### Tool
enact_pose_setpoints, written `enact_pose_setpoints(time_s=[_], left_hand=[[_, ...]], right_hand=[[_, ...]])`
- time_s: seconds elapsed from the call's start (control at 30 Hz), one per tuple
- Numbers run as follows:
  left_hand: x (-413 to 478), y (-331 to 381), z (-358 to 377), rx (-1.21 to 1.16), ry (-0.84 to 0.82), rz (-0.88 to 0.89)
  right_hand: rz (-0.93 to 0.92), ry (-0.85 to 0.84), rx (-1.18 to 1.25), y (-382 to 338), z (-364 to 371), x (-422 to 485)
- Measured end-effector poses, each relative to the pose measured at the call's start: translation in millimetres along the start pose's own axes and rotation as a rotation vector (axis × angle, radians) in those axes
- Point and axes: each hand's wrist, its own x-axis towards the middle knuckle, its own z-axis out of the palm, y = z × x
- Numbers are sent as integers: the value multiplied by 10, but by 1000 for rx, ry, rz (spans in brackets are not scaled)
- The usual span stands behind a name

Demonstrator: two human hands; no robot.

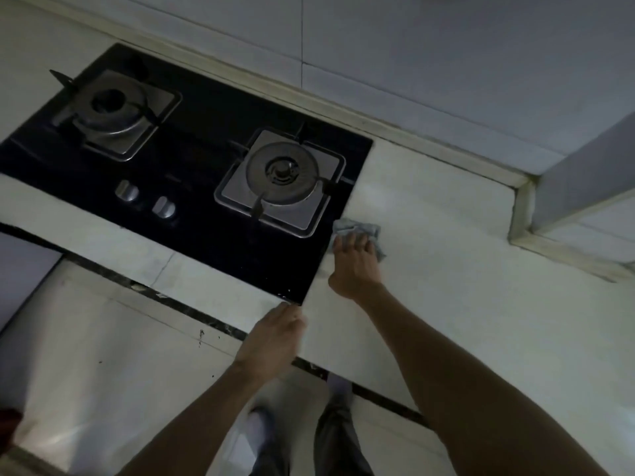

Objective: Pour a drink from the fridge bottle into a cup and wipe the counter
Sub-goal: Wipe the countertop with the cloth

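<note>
Now we're into the wiping stage: the right hand [354,262] presses flat-fingered on a grey cloth [359,227], which lies on the counter [446,269] just right of the gas hob [202,139]. The left hand [275,334] rests open at the counter's near edge. No bottle or cup is in view, so I can't tell if the pour is done. The light is dim and the left fingertips are blurred.

The pale stone surface [446,269] runs along a tiled wall [446,63]. A black glass two-burner gas hob [206,132] is set into it. A crumpled grey cloth [357,228] lies on the surface at the hob's right edge, touching it.
</note>
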Motion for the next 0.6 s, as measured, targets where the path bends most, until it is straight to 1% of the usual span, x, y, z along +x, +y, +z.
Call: enact_pose_setpoints(time_s=[0.17,0.3,0.37,0.5,0.6], left_hand=[[-455,-266,-56,2,-59,-133],[-601,-218,-132,-82,-42,-140],[-656,-115,-134,-112,-29,-155],[-679,41,-169,-85,-140,-248],[-679,30,-162,-26,-168,-215]], right_hand=[[7,-25,13,-418,374,-637],[6,-59,35,-706,661,-1119],[-16,-13,57,-855,802,-1348],[-34,0,48,-1071,982,-1642],[-54,-20,61,-1067,899,-1739]])
